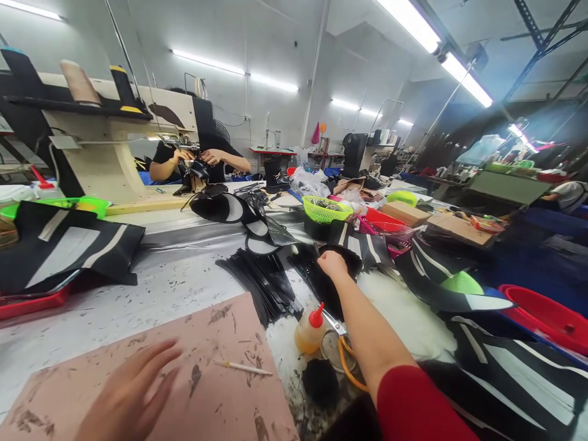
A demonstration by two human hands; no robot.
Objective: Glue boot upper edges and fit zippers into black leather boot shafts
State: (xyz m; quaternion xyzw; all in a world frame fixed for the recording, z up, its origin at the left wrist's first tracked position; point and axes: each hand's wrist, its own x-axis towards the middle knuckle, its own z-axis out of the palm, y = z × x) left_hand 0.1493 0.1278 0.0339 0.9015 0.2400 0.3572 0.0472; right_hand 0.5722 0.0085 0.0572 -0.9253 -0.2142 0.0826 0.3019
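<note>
My left hand (131,392) hovers over or rests on a pinkish, stained board (220,331); its fingers are stretched out and hold nothing, slightly blurred. A thin white pen-like stick (243,367) lies on that board. Stretched far forward, my right hand (333,264) has its fingers curled at a pile of black pieces (312,269); what they grip is hidden. To its left lies a fanned stack of black strips (261,278). Under my right forearm are scissors with orange handles (344,352), beside a glue bottle with a red tip (310,331).
Black panels with white strips lie at the left (76,245) and right (528,367). A lime basket (326,208) and a red basin (546,312) stand around the table. Behind a sewing machine (110,141), another person's hands (197,158) work on a black item.
</note>
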